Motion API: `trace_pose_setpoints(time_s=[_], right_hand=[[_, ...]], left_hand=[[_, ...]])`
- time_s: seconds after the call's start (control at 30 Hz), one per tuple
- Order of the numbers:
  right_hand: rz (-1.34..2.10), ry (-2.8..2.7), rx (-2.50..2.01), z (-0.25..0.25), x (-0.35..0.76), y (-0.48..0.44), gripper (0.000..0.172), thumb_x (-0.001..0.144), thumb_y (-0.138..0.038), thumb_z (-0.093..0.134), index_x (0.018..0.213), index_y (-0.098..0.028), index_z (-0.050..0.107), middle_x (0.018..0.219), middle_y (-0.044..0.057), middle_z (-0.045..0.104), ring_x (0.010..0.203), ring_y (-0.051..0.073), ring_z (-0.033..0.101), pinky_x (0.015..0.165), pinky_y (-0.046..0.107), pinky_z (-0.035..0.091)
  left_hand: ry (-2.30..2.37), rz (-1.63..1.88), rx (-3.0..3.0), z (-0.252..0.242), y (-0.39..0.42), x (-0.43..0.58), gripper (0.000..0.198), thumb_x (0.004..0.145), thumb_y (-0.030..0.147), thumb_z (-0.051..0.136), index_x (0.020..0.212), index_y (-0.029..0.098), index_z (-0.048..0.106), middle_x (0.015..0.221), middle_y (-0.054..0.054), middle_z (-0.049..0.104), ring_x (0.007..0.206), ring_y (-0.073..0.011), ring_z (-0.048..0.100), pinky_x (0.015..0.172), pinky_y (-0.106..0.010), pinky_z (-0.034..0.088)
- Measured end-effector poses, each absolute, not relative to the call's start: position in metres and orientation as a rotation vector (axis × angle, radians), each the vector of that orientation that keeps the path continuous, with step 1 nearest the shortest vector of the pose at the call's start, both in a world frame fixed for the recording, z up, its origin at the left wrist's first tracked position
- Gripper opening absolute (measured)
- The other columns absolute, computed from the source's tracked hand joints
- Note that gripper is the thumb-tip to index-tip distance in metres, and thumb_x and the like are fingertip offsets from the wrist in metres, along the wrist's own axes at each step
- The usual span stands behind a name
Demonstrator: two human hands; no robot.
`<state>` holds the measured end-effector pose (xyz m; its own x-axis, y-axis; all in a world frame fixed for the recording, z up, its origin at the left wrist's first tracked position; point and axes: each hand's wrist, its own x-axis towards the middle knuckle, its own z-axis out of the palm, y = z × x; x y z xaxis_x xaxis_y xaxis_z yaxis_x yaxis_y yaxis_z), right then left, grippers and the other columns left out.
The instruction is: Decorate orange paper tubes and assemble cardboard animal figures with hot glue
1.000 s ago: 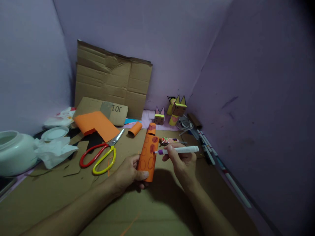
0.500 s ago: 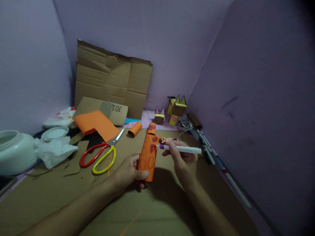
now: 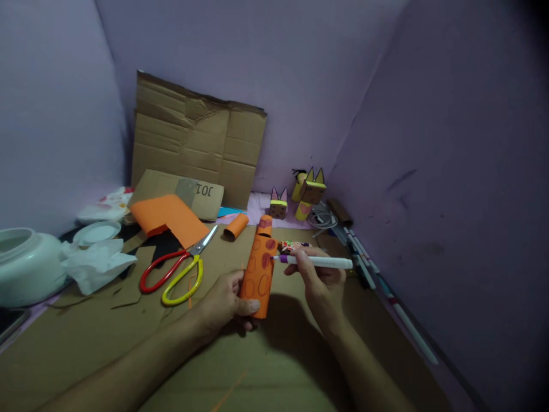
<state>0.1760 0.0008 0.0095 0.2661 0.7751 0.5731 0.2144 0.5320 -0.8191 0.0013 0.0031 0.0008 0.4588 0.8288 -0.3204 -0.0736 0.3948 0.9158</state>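
Note:
My left hand (image 3: 228, 300) grips the lower end of an orange paper tube (image 3: 254, 273), thumb across its front and the other fingers partly hidden behind. Outlined ovals cover the tube; the two at its upper right are coloured in dark. A smaller orange ring-like piece (image 3: 265, 224) shows at its top. My right hand (image 3: 321, 280) pinches a white marker (image 3: 330, 262) with a purple collar, lying nearly level. The marker's tip meets the tube's right side at the second filled oval. Just behind the right fingers is a small colourful wrapper (image 3: 291, 246).
Scissors (image 3: 195, 257) with red and yellow handles lie left of the tube, beside folded orange paper (image 3: 167, 217) and a short orange roll (image 3: 235, 226). A white jar (image 3: 30, 269) and crumpled tissue (image 3: 98, 263) stand far left. Paper animal figures (image 3: 312, 191) and markers (image 3: 412, 329) sit rear and right.
The dark filling in the second oval looks a little fuller. My right hand and the marker have shifted very slightly; my left hand keeps the tube in place.

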Motion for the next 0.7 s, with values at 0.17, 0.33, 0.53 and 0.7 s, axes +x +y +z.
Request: trace_pose_setpoints(time_s=[0.17, 0.33, 0.53, 0.7], right_hand=[[0.504, -1.272, -0.965, 0.0086, 0.1749, 0.0013, 0.017, 0.086, -0.028, 0.059, 0.074, -0.018, 0.066, 0.055, -0.001, 0.065, 0.05, 0.014, 0.062, 0.05, 0.026, 0.05], [0.538, -1.268, -0.989, 0.0082, 0.175, 0.0008, 0.017, 0.085, -0.028, 0.059, 0.073, -0.017, 0.066, 0.053, -0.001, 0.065, 0.048, 0.014, 0.062, 0.046, 0.024, 0.048], [0.565, -1.289, -1.001, 0.0067, 0.1771, -0.0014, 0.018, 0.085, -0.029, 0.06, 0.073, -0.017, 0.066, 0.051, -0.001, 0.065, 0.046, 0.014, 0.061, 0.046, 0.024, 0.047], [0.584, -1.323, -0.987, 0.0055, 0.1772, -0.0023, 0.018, 0.085, -0.029, 0.06, 0.072, -0.018, 0.066, 0.051, -0.002, 0.064, 0.045, 0.013, 0.061, 0.045, 0.023, 0.047]], left_hand=[[0.903, 0.689, 1.024, 0.0038, 0.0015, 0.0014, 0.048, 0.05, 0.024, 0.075, 0.09, 0.012, 0.051, 0.064, -0.003, 0.065, 0.048, -0.0127, 0.058, 0.042, -0.022, 0.046], [0.905, 0.679, 1.021, 0.0044, 0.0009, 0.0014, 0.049, 0.05, 0.024, 0.075, 0.091, 0.012, 0.051, 0.065, -0.003, 0.065, 0.049, -0.0128, 0.058, 0.042, -0.022, 0.045], [0.916, 0.674, 1.021, 0.0055, 0.0015, 0.0014, 0.05, 0.049, 0.025, 0.076, 0.091, 0.013, 0.051, 0.066, -0.003, 0.066, 0.05, -0.0131, 0.058, 0.042, -0.022, 0.045], [0.919, 0.684, 1.023, 0.0039, 0.0011, 0.0004, 0.05, 0.049, 0.025, 0.076, 0.091, 0.013, 0.051, 0.065, -0.003, 0.065, 0.05, -0.0131, 0.058, 0.043, -0.023, 0.046]])
